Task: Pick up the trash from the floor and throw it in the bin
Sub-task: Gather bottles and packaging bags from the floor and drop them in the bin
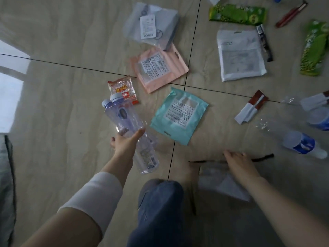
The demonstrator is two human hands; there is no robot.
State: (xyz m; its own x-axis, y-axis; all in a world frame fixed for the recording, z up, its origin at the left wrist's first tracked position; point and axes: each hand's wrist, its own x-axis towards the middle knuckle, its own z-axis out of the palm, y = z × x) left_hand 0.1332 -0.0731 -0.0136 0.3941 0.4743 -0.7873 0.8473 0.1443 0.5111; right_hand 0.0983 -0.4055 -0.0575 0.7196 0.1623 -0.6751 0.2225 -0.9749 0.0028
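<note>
Near, a knee in blue. The right hand lies with straight fingers on a blurry grey bag. The left hand grips a clear bottle above the floor, which stretches wide to the left. Farther off lie a blue packet and a pink packet, close together. A green wrapper lies far right.

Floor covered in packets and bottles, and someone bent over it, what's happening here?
A person is clearing litter. Their left hand grips a clear plastic bottle, held above the tiled floor. Their right hand reaches down to a blurred see-through bag; whether it grips it is unclear. Lying about: a pink pouch, a teal pouch, a white pouch, a green wrapper and a blue-labelled bottle.
</note>
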